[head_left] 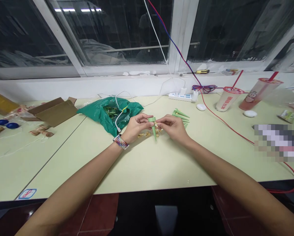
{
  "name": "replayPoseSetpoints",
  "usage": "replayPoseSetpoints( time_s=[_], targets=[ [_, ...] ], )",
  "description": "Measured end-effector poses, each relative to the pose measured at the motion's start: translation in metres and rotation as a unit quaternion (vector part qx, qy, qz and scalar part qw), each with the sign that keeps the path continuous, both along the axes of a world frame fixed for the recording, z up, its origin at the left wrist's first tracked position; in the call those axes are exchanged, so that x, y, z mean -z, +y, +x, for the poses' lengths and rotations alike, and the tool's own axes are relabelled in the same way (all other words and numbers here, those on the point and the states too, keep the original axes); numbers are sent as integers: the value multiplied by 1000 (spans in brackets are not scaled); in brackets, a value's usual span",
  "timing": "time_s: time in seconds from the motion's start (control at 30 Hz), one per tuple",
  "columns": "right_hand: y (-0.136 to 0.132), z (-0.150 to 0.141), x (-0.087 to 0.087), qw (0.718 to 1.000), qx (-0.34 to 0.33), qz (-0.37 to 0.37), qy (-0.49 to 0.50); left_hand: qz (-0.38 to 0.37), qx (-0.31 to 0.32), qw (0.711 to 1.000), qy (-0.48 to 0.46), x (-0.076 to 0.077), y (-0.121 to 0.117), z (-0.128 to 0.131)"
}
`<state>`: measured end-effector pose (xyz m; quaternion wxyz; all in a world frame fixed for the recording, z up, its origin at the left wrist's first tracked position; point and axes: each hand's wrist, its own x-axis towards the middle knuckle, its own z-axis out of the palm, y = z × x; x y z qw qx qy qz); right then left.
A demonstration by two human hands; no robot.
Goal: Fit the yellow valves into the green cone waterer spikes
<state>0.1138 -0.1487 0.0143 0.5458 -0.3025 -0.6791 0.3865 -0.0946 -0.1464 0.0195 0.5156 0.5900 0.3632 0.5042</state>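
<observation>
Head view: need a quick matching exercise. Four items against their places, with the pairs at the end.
Items:
1. Green cone
2. Green plastic bag
3. Power strip
4. Yellow-handled utility knife

Places:
A. On the window ledge
B. Between the left hand and right hand
C. At the back edge of the desk, by the wall
D. Left of the hands, with green scraps inside

Pairs: 1-B, 2-D, 3-C, 4-A
</observation>
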Motion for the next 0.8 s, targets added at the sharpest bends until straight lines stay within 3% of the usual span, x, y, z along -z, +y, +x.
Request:
replayPoseSetpoints(
  time_s=[0.57,0.8],
  targets=[
    [-3,2,-3,997,-34,-72,-4,8,11,998,55,3,1,-6],
    [-2,3,-5,996,-51,-78,-6,-20,22,999,18,2,-4,0]
  ],
)
